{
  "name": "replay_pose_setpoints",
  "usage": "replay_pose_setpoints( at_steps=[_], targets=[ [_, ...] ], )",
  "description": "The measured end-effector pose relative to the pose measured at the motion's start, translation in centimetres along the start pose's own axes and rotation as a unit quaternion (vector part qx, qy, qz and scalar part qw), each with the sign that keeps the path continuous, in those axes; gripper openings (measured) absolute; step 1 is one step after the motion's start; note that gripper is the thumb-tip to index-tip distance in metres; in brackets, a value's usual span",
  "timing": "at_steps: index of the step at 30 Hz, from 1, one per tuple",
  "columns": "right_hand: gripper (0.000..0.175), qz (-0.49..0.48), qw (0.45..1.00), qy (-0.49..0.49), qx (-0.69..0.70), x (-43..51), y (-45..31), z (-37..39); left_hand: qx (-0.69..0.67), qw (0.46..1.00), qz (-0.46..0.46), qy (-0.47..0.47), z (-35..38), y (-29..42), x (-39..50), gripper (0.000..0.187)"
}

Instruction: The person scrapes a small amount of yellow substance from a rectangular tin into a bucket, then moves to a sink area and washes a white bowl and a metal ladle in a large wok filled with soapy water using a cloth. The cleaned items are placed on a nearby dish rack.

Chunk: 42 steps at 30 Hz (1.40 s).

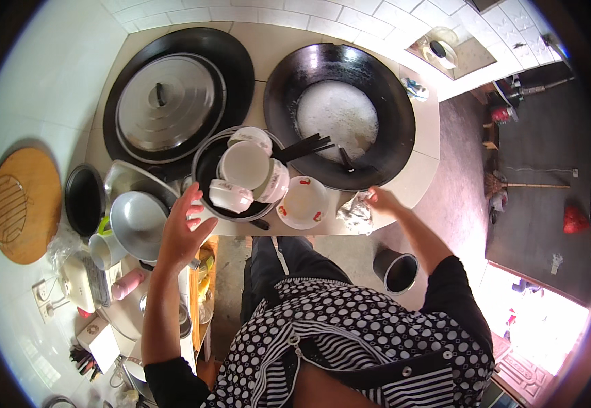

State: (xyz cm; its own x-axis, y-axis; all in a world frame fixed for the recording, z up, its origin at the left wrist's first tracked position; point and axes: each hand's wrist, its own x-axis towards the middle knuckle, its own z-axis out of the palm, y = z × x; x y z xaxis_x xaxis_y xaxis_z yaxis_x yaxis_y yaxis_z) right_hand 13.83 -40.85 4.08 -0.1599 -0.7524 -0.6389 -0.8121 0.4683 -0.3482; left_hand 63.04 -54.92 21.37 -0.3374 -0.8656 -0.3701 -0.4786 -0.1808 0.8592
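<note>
My right hand (384,203) grips a crumpled pale cloth (356,211) at the counter's front edge, just right of a white plate (302,203) with red decorations. Fingers spread, my left hand (187,227) is raised beside a dark pan (206,168) and holds nothing. Several white bowls (246,166) are piled in that pan, some tipped on their sides. A bundle of black chopsticks (303,148) sticks out from the pile over the rim of a large wok (280,117). Foamy whitish liquid (337,115) fills the wok's bottom, and a dark handle (346,158) rests at its near side.
A second wok (239,66) at the back left bears a metal lid (165,107). On the left are a grey basin (139,224), a mug (105,250) and a round wooden board (30,204). A dark bin (400,273) stands on the floor to the right.
</note>
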Motion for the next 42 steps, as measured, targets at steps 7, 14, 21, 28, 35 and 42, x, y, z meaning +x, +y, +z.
replay_pose_setpoints(
  at_steps=[7, 14, 21, 28, 35, 42],
  targets=[
    [0.075, -0.005, 0.993, 0.102, -0.051, -2.7, 2.4, 9.4, 0.046, 0.997, 0.009, -0.067, 6.0, 0.5, -0.1, 0.073],
    [0.064, -0.088, 0.963, 0.244, -0.07, -0.9, 2.3, 14.2, 0.052, 0.986, 0.06, -0.144, 12.3, -1.3, 0.0, 0.07],
    [0.049, -0.136, 0.895, 0.415, -0.094, 1.2, 2.7, 17.7, 0.07, 0.979, 0.102, -0.164, 19.1, -11.3, -2.3, 0.066],
    [0.035, -0.193, 0.821, 0.53, -0.091, 3.5, 5.3, 19.9, -0.063, 0.989, 0.035, -0.131, 25.7, -26.1, -3.4, 0.06],
    [0.031, -0.225, 0.827, 0.489, -0.161, 2.0, 1.0, 21.0, -0.08, 0.988, 0.013, -0.13, 26.2, -26.9, -8.6, 0.066],
    [0.029, -0.302, 0.816, 0.491, -0.041, 1.5, 1.1, 22.1, -0.177, 0.981, -0.032, -0.074, 28.9, -26.9, -7.6, 0.07]
  ],
)
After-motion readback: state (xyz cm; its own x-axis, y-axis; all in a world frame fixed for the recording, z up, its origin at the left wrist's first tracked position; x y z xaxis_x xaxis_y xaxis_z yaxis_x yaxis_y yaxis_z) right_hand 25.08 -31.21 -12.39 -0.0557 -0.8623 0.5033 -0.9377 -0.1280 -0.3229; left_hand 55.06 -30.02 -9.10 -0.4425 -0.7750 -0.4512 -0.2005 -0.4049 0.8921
